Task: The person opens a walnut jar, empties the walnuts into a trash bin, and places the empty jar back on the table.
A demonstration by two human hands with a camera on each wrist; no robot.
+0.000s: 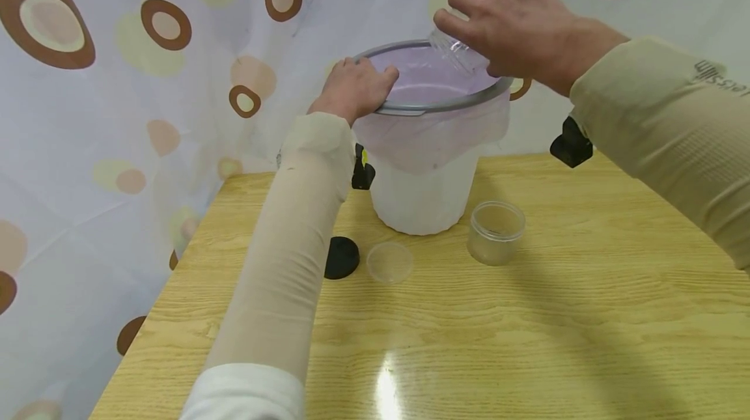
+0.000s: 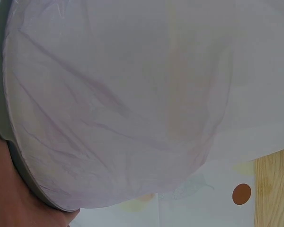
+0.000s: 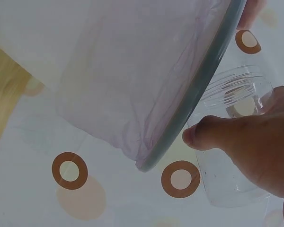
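A white trash bin (image 1: pixel 422 198) stands upright, lined with a thin pink bag (image 1: pixel 433 140) folded over under its grey rim (image 1: pixel 457 105). My left hand (image 1: pixel 354 89) grips that rim on the left side, thumb toward the bin's opening. Over the right side of the opening, my right hand (image 1: pixel 515 26) holds a clear plastic jar (image 3: pixel 232 177), tilted with its threaded mouth toward the bin. In the right wrist view the thumb (image 3: pixel 213 134) lies across the jar just below the threads. Nothing shows inside the jar's clear wall.
On the wooden table (image 1: pixel 445 342), a second clear jar (image 1: pixel 495 238) stands lidless to the right of the bin's base. A clear disc (image 1: pixel 389 262) and a black lid (image 1: pixel 342 257) lie in front, the lid partly behind my left sleeve. A patterned curtain (image 1: pixel 146 81) hangs behind.
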